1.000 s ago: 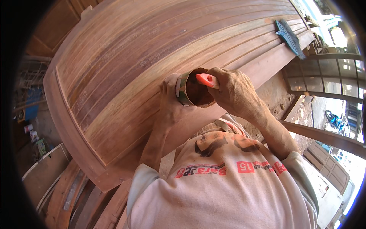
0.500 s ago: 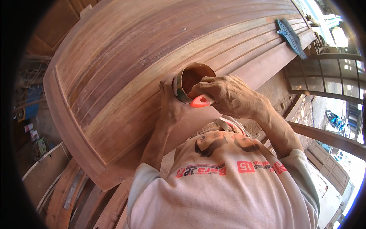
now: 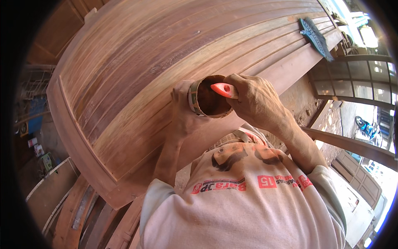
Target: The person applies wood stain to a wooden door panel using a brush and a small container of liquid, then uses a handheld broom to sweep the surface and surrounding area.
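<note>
My left hand (image 3: 182, 108) is wrapped round the side of an open round can (image 3: 210, 103), whose mouth tips toward me. The inside of the can looks brown, and how full it is I cannot tell. At the can's right rim my right hand (image 3: 258, 96) grips a paintbrush (image 3: 224, 89) by its handle. The red end of that handle points left across the can's mouth, while the bristles are hidden by my hand. Below and beyond both hands lies a large wooden panel (image 3: 166, 54) of long reddish-brown boards with a raised frame along its left edge.
A blue broom head (image 3: 316, 38) with dark bristles lies on the panel's far right corner. Lengths of timber (image 3: 70, 211) are stacked at the lower left. To the right stand a framed lattice (image 3: 352, 81) and a wooden rail (image 3: 352, 147). Farther off is a blue motorcycle (image 3: 367, 126).
My right hand has turned and risen slightly, swinging the brush handle's red end from below the can's rim up across its mouth. The can, still in my left hand, now tilts more toward me.
</note>
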The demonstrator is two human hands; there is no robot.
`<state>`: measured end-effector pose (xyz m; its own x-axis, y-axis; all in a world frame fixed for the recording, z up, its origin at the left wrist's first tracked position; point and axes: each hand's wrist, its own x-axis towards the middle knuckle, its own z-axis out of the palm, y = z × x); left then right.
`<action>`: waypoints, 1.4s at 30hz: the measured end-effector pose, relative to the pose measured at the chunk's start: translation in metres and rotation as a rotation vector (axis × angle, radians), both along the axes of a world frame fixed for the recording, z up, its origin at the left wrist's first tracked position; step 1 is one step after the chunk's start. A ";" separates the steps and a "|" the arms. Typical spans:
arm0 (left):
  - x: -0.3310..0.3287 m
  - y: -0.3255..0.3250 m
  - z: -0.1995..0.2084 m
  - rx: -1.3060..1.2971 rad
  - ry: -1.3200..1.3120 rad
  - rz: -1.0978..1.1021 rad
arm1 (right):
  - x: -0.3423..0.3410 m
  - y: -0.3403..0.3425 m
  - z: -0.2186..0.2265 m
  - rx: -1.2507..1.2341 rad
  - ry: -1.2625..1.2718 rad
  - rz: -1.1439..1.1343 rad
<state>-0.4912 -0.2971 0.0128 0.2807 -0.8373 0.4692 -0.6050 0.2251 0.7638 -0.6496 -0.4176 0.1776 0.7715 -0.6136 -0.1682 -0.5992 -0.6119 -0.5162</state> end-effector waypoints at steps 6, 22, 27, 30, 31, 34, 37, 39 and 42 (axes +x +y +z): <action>-0.006 0.002 -0.007 0.112 0.034 0.021 | 0.017 -0.005 -0.017 0.158 0.097 -0.049; -0.008 0.013 -0.013 0.094 0.369 -0.035 | -0.008 0.010 -0.002 0.140 0.102 0.321; -0.011 0.014 -0.026 0.055 0.407 0.011 | -0.005 0.007 0.008 -0.083 -0.054 0.301; -0.010 0.006 -0.013 0.021 0.172 0.010 | 0.004 -0.006 -0.008 -0.196 -0.052 0.306; -0.009 0.006 -0.011 0.015 0.115 0.020 | 0.008 -0.010 -0.016 -0.219 -0.041 0.313; -0.011 0.002 -0.017 0.030 0.150 0.071 | 0.014 -0.014 -0.013 -0.120 0.044 0.282; -0.013 0.004 -0.012 -0.025 0.127 0.117 | 0.010 -0.016 -0.017 0.020 0.116 0.243; -0.012 0.002 -0.006 0.005 0.104 0.093 | 0.005 -0.016 -0.019 0.039 0.125 0.205; -0.010 0.005 -0.017 0.009 0.114 0.078 | 0.000 -0.002 -0.011 0.003 0.048 0.225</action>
<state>-0.5014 -0.2919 -0.0038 0.3961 -0.8148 0.4233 -0.5292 0.1742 0.8304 -0.6494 -0.4196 0.1663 0.8798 -0.4267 -0.2096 -0.4720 -0.7316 -0.4919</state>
